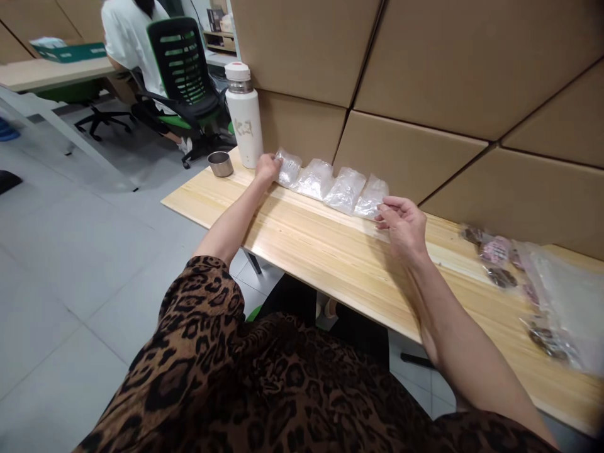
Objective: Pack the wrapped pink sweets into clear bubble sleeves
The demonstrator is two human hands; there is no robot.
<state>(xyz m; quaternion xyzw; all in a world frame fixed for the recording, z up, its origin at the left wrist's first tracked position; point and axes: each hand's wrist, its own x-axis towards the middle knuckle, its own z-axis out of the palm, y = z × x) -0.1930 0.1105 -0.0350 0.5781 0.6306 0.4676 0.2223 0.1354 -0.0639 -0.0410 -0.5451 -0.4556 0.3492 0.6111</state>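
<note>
Several small clear plastic bags (330,185) lie in a row on the wooden table (330,251), against a wall of cardboard boxes (425,75). My left hand (267,168) is closed on the leftmost bag (289,167) at the row's far end. My right hand (401,220) has its fingers curled and pinches the edge of the rightmost bag (372,198). Both arms reach out over the table from a leopard-print garment.
A white thermos bottle (244,113) and a small metal cup (220,163) stand at the table's left end. A large clear bag (566,308) and dark and pink small items (495,258) lie at right. Behind, a person in white sits on a green office chair (182,69).
</note>
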